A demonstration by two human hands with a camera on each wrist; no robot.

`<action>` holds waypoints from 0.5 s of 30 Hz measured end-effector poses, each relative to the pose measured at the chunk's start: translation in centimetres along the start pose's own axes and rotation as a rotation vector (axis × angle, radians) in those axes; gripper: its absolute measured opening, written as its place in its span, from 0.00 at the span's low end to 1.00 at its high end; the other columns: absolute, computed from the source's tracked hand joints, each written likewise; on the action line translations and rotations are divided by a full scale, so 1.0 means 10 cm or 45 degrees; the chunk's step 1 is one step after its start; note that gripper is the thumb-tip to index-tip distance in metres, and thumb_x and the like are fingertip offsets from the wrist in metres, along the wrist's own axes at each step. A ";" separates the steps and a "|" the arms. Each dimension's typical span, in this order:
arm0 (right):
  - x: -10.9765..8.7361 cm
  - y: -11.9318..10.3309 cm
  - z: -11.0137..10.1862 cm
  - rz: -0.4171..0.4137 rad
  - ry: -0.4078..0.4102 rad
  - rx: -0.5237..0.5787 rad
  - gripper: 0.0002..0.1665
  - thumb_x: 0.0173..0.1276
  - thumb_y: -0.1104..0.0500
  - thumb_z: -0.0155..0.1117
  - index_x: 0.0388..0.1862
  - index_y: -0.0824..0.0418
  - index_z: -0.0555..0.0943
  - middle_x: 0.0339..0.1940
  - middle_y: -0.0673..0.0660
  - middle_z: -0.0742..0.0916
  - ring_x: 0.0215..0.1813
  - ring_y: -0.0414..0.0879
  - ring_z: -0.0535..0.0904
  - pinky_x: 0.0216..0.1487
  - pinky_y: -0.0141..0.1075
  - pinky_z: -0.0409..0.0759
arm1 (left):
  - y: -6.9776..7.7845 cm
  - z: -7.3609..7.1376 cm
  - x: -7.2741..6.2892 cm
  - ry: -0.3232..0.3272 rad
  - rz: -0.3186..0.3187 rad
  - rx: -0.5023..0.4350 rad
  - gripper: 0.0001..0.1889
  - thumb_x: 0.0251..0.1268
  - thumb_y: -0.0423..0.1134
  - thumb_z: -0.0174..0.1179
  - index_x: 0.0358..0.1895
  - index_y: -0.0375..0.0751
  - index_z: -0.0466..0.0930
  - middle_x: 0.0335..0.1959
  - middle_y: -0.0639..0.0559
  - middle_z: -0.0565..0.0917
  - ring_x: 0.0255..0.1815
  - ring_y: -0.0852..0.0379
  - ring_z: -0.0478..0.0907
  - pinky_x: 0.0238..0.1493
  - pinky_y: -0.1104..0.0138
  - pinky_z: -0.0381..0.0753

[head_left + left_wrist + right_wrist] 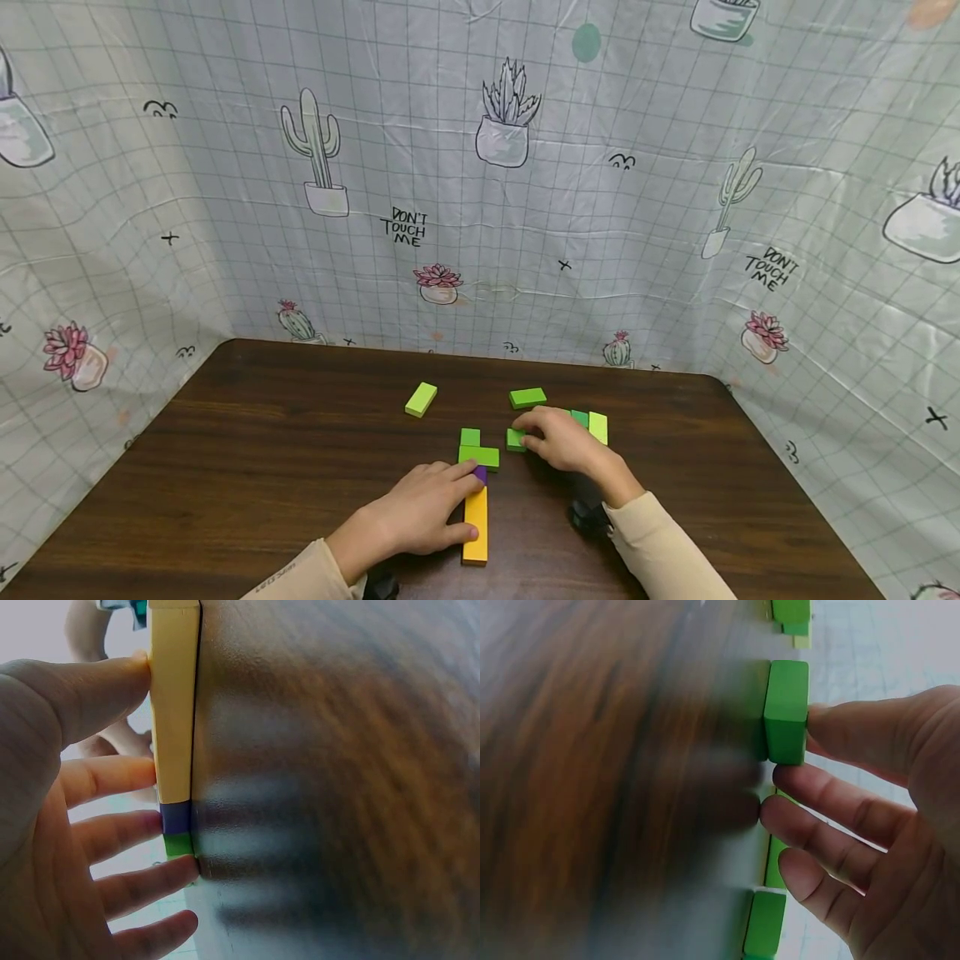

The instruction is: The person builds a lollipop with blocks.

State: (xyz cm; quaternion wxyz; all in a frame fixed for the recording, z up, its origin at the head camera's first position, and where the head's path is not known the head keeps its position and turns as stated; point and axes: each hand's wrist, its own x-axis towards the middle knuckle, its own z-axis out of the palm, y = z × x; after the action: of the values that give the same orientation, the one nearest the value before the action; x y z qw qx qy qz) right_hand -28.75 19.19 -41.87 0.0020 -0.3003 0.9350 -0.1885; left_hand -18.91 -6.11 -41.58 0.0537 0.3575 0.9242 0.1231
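A long yellow block (476,546) lies on the dark wooden table, with a small purple block (481,475) at its far end. Beyond these, a green block (483,457) lies crosswise, and a smaller green piece (470,437) sits behind it. Fingers spread, my left hand (420,508) rests along the left side of this row, its thumb and index fingertips against the yellow block (172,705). To the right, my right hand (562,439) pinches a short green block (787,712) at its edge, thumb on top and index fingertip at its end. That block is on the table.
A light green block (422,400) lies at the back left and a green block (528,397) at the back middle. Behind my right hand are a dark green block (580,418) and a light green one (597,427). A patterned curtain (450,183) hangs behind the table (225,450).
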 end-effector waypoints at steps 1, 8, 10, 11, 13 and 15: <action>0.01 -0.01 0.01 0.007 -0.003 0.006 0.14 0.67 0.60 0.63 0.51 0.59 0.83 0.47 0.53 0.84 0.51 0.50 0.79 0.52 0.47 0.77 | 0.00 0.00 0.00 0.001 0.001 0.000 0.29 0.63 0.60 0.57 0.64 0.51 0.72 0.70 0.50 0.65 0.67 0.48 0.66 0.65 0.52 0.64; 0.10 -0.06 0.04 0.001 -0.016 0.044 0.14 0.68 0.59 0.62 0.52 0.58 0.83 0.47 0.53 0.85 0.48 0.47 0.80 0.49 0.44 0.79 | 0.00 0.01 0.01 0.012 0.012 0.015 0.29 0.63 0.60 0.57 0.64 0.50 0.73 0.70 0.49 0.66 0.66 0.48 0.67 0.65 0.53 0.65; 0.12 -0.07 0.05 -0.010 -0.016 0.060 0.14 0.68 0.60 0.62 0.52 0.59 0.83 0.47 0.53 0.85 0.47 0.47 0.80 0.47 0.44 0.79 | 0.00 0.01 0.01 0.017 0.016 0.020 0.29 0.63 0.60 0.58 0.63 0.50 0.73 0.70 0.49 0.66 0.65 0.48 0.67 0.64 0.53 0.65; 0.13 -0.08 0.05 -0.011 -0.016 0.063 0.14 0.68 0.60 0.62 0.52 0.59 0.83 0.47 0.53 0.85 0.46 0.46 0.80 0.47 0.43 0.79 | 0.00 0.01 0.01 0.020 0.017 0.023 0.29 0.63 0.59 0.58 0.63 0.50 0.73 0.70 0.49 0.66 0.65 0.48 0.67 0.64 0.53 0.65; 0.15 -0.09 0.06 -0.003 -0.016 0.074 0.14 0.68 0.60 0.62 0.52 0.59 0.83 0.46 0.52 0.85 0.46 0.46 0.80 0.46 0.43 0.79 | 0.00 0.01 0.01 0.023 0.018 0.026 0.29 0.63 0.59 0.58 0.63 0.50 0.73 0.70 0.49 0.66 0.65 0.48 0.67 0.64 0.53 0.65; 0.17 -0.11 0.06 -0.005 -0.018 0.075 0.14 0.68 0.61 0.62 0.52 0.59 0.83 0.46 0.53 0.85 0.45 0.46 0.80 0.46 0.43 0.79 | 0.00 0.01 0.01 0.028 0.020 0.029 0.29 0.63 0.59 0.58 0.63 0.49 0.73 0.70 0.49 0.67 0.65 0.48 0.67 0.64 0.53 0.65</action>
State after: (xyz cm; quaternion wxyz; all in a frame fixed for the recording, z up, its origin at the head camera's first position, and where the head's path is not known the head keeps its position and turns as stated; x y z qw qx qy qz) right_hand -29.44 17.24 -41.87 0.0173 -0.3032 0.9284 -0.2139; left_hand -18.97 -6.00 -41.68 0.0385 0.3640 0.9232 0.1168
